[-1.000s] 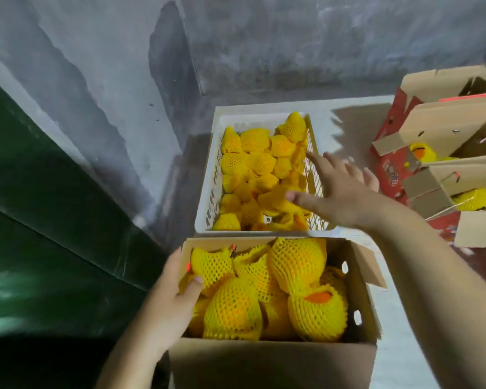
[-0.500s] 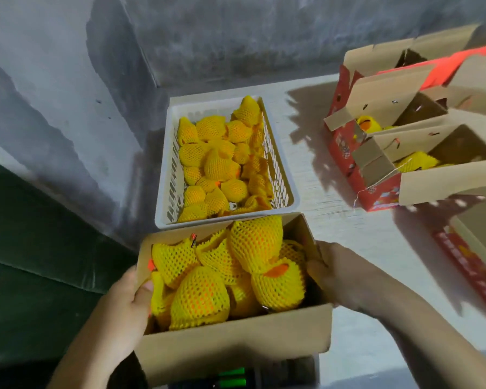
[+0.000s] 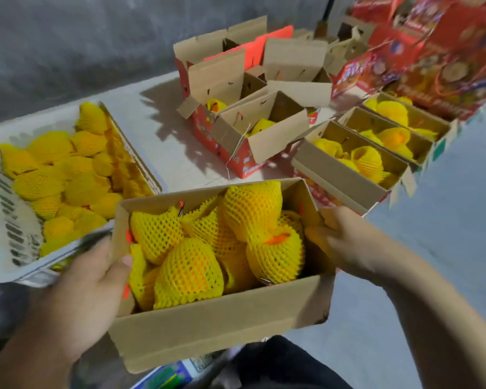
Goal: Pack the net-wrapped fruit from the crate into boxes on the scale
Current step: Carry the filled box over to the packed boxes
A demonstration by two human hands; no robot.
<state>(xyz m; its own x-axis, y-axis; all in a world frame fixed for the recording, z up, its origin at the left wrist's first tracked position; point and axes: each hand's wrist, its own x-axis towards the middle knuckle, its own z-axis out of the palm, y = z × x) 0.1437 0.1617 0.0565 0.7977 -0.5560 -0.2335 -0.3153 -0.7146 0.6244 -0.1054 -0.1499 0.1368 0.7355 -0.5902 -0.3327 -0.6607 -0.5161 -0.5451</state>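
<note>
A brown cardboard box (image 3: 216, 327) full of yellow net-wrapped fruit (image 3: 188, 273) is tilted and held up in front of me. My left hand (image 3: 87, 284) grips its left wall, thumb over the rim. My right hand (image 3: 345, 242) grips its right wall. A white slatted crate (image 3: 9, 240) with several more net-wrapped fruit (image 3: 54, 175) sits at the left. A bit of the scale (image 3: 166, 376) shows below the box.
Several open red-and-brown boxes (image 3: 253, 127) holding wrapped fruit stand on the pale floor behind and to the right. Closed red printed boxes (image 3: 443, 68) are stacked at the far right. A grey wall runs along the back. My dark-clad knee (image 3: 286, 366) is at the bottom.
My right hand left the crate and took hold of the box's right side. Both hands have lifted the box, tilting it. My view has swung right, showing more boxes.
</note>
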